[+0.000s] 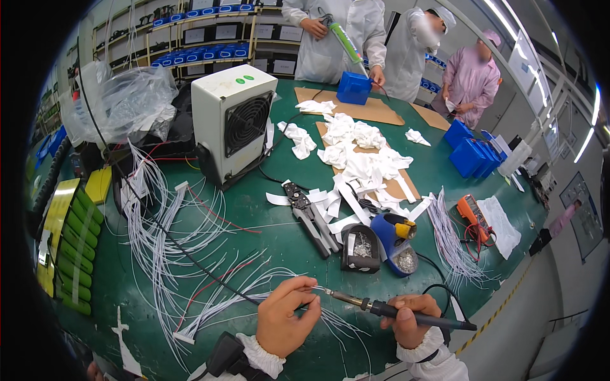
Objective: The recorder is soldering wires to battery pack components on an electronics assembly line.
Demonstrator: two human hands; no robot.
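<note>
My left hand [287, 317] is closed in a pinch on thin white wires, their ends by its fingertips. My right hand [413, 320] grips a soldering iron [384, 309] by its black handle. The iron's tip points left and is close to the wire ends; whether they touch is too small to tell. White wires [222, 305] with a few red ones spread left of my left hand, and a white connector [184, 338] joins one end. Beyond the iron stand a blue soldering iron stand [385, 233] and a black box [361, 253] of small metal pieces.
Wire strippers [310, 219] lie beyond my hands. A white fan unit [222, 127], crumpled white cloths [362, 149], an orange multimeter [473, 216] and green cells [77, 254] surround the work area. Across the table, a person holds a green tube [345, 43] over a blue box [354, 87].
</note>
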